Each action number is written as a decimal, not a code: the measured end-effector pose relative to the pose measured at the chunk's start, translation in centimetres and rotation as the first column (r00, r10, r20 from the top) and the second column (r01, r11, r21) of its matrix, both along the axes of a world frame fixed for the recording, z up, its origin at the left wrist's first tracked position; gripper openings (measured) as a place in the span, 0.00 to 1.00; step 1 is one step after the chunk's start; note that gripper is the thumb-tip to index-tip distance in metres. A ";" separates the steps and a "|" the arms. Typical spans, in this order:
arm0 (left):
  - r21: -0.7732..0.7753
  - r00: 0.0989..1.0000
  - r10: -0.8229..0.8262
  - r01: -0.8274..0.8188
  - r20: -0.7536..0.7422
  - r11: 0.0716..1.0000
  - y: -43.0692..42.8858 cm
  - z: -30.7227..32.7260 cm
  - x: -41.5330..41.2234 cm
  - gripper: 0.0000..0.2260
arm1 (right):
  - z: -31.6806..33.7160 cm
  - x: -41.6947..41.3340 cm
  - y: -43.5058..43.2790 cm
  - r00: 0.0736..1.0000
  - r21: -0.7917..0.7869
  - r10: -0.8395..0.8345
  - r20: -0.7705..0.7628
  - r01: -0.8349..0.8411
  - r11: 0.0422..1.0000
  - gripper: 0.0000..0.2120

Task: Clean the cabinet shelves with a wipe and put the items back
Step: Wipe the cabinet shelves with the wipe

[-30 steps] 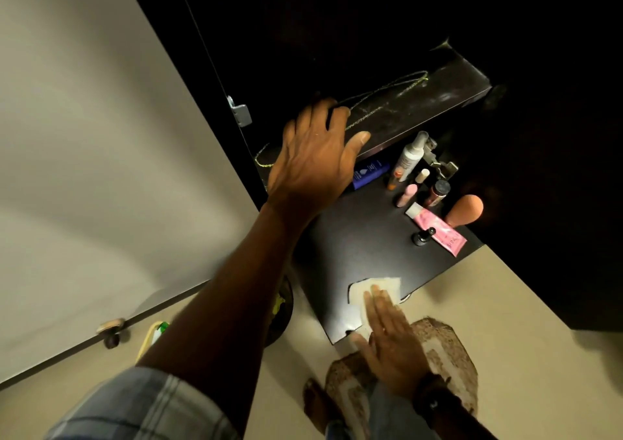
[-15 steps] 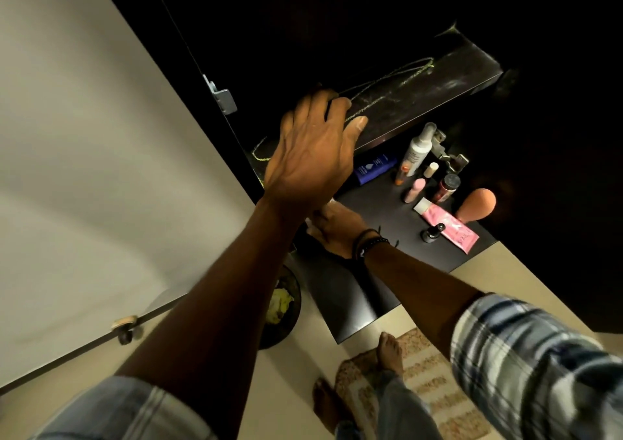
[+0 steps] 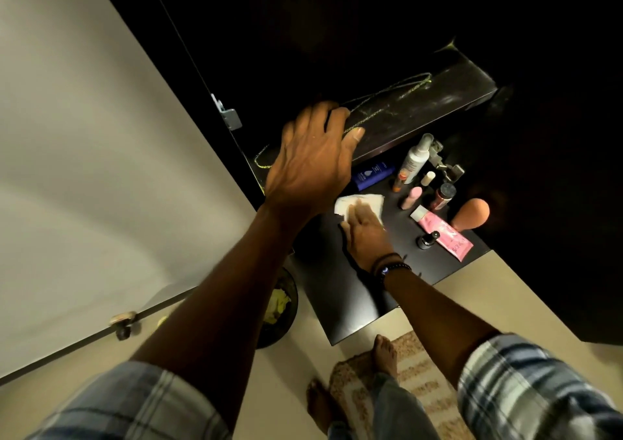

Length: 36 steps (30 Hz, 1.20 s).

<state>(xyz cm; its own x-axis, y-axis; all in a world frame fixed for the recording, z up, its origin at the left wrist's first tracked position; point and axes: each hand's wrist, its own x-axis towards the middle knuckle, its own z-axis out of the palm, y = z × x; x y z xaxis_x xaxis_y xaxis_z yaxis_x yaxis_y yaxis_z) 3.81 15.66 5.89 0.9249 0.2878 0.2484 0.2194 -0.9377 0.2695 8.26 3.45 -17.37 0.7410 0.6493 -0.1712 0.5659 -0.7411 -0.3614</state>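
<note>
A: Where is the wipe [image 3: 362, 202]?

B: On the lower shelf [image 3: 340, 301], spread flat toward the back left, under the right hand [image 3: 365, 234]. The fingers [image 3: 360, 213] lie straight on it and press down without pinching. I'd say that is so the whole sheet rubs the board.

A: And the left hand [image 3: 313, 163]?

B: It rests on the front edge of the upper shelf [image 3: 438, 102]. Its fingers are loosely bent over the top, the thumb lies along the front, and it holds nothing. It looks like a brace for leaning in and reaching low.

A: Why are the items crowded on the right?

B: Probably to leave the left part bare for wiping. The spray bottle [image 3: 416, 158] stands at the back, and the blue tube [image 3: 372, 175] lies just behind the wipe. The pink tube [image 3: 443, 234] lies flat near the front right corner, with the sponge [image 3: 470, 215] upright beside it.

A: Anything to watch?

B: The blue tube is close to the wipe, so a wide stroke could knock it. The board under the items still needs wiping, I judge. The upper shelf shows yellowish streaks, so it likely wants a pass too.
</note>
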 end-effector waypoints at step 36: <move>-0.253 0.979 -0.039 0.090 0.202 0.963 -3.2 0.7 -4.7 0.15 | 10.6 -11.7 -12.2 0.672 0.382 -0.141 -0.727 0.567 0.730 0.03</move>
<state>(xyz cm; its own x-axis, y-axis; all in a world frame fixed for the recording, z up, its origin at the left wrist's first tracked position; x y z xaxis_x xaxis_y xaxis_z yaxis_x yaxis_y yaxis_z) -0.87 12.45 6.57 0.8851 0.3075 0.3494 0.0801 -0.8401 0.5366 -3.41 -8.77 -6.81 0.7841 0.4843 -0.3882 -0.2122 -0.3786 -0.9009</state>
